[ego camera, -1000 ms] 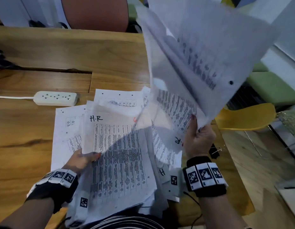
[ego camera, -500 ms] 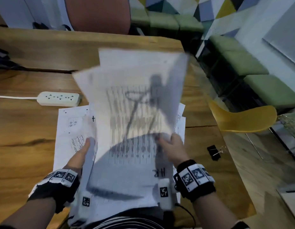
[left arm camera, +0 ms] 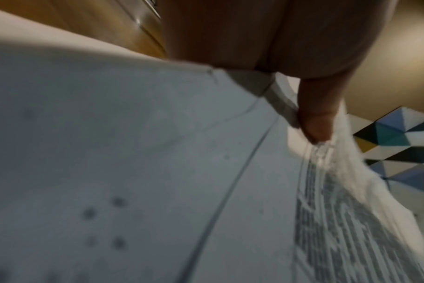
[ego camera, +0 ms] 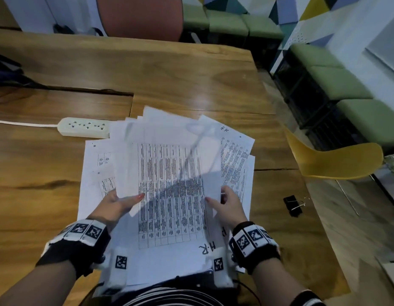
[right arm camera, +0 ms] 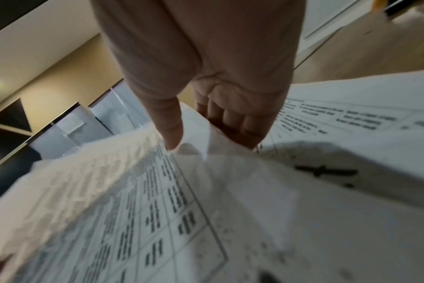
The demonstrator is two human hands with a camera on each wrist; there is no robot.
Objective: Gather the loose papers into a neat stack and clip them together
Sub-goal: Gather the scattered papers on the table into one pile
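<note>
L hand [ego camera: 116, 205] thumb clamps the top sheets' left edge; R hand [ego camera: 230, 206] pinches the right edge, thumb on top, fingers curled under. Papers [ego camera: 169, 173] fanned, mid-table, near edge. Next, IMO: square edges by tapping before clipping. Count: 1 binder clip [ego camera: 292, 205] right of pile, 1 power strip [ego camera: 84, 127] far-left; sheets uncountable.

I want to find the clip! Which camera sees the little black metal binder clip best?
The head camera. The little black metal binder clip lies on the brown wooden table, right of the white printed papers. Both wrist cameras show only hands and paper, no clip.
</note>
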